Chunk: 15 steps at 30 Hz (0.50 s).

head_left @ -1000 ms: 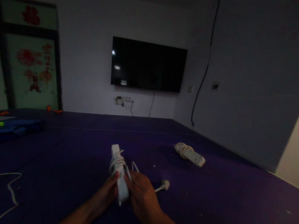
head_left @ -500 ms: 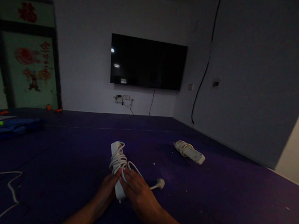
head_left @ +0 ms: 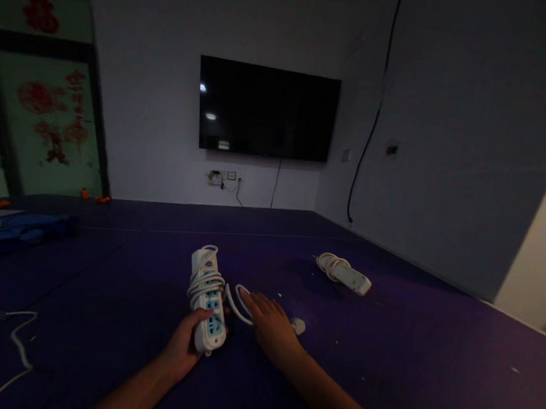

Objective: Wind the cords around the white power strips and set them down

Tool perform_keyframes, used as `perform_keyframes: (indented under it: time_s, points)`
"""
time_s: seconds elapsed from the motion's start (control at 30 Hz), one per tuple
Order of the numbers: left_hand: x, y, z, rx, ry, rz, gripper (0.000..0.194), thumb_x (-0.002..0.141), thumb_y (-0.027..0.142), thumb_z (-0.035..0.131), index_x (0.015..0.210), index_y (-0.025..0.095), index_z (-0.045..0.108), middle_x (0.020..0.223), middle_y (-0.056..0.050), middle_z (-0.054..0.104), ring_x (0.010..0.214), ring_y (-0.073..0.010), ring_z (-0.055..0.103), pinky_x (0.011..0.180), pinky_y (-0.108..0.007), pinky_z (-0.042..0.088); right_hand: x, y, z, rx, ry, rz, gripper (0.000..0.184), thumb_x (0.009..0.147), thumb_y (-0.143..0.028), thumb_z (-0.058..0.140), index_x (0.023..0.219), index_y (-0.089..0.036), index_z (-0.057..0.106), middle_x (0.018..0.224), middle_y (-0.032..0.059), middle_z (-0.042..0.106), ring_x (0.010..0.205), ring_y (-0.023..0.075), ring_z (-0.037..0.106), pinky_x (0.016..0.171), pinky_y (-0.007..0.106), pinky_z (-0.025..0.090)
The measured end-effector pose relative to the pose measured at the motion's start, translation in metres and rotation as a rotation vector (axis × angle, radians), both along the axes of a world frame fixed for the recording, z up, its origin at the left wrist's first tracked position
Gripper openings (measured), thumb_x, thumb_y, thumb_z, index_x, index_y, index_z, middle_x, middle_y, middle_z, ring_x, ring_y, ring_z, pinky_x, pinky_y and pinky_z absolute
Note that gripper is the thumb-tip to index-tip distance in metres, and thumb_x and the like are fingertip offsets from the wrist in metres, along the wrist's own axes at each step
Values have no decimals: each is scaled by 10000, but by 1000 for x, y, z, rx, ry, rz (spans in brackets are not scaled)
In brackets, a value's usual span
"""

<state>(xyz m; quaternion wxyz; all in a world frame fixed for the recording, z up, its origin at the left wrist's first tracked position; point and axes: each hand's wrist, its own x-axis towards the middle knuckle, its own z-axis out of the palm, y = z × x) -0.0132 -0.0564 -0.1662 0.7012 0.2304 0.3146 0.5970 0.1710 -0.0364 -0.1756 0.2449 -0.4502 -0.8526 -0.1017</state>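
A white power strip (head_left: 207,295) with blue sockets lies face up on the dark purple mat (head_left: 384,352), its white cord (head_left: 204,280) wound round the upper half. My left hand (head_left: 185,347) grips the strip's near end. Just to the right, my right hand (head_left: 270,325) rests low over the mat with its fingers round a loose loop of the cord (head_left: 239,303). The cord's white plug (head_left: 298,325) lies on the mat beside that hand.
A second white power strip (head_left: 344,273) with wound cord lies further right. A loose white cable (head_left: 16,339) runs at the left edge. A blue bag (head_left: 20,229) sits far left. A black television (head_left: 266,111) hangs on the far wall.
The power strip has turned so its blue sockets face up. My right hand came off the strip and moved right to the loose cord loop. My left hand kept its hold.
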Motion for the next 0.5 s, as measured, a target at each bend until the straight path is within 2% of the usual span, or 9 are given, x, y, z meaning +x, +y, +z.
perform_keyframes:
  time_s: [0.13, 0.3, 0.4, 0.5]
  points:
    - [-3, -3, 1, 59, 61, -65, 578, 667, 116, 574, 1241, 97, 501, 827, -96, 718, 559, -201, 644, 528, -310, 507, 19, 20, -2, -49, 9, -110, 671, 822, -14, 383, 1414, -327, 331, 1296, 60, 576, 1188, 231, 529, 969, 419, 424]
    - [-5, -3, -2, 117, 44, -144, 566, 651, 143, 564, 1211, 68, 530, 878, -128, 707, 573, -190, 623, 532, -302, 485, 46, 40, -4, -83, 7, -323, 648, 824, -2, 367, 1391, -313, 381, 1217, 104, 621, 1134, 261, 564, 933, 460, 427]
    - [-6, -4, -3, 135, 52, -184, 537, 652, 160, 561, 1182, 70, 560, 900, -134, 702, 567, -182, 612, 509, -290, 466, 55, 44, -3, -118, -11, -411, 684, 768, 33, 384, 1389, -253, 397, 1255, 141, 588, 1223, 295, 486, 984, 534, 351]
    - [-6, -4, -4, 169, 51, -224, 518, 656, 177, 563, 1164, 78, 584, 918, -132, 698, 564, -169, 604, 512, -279, 457, 55, 38, 4, -141, -25, -299, 795, 684, -31, 509, 1424, -250, 320, 1376, 135, 480, 1323, 331, 345, 1029, 648, 186]
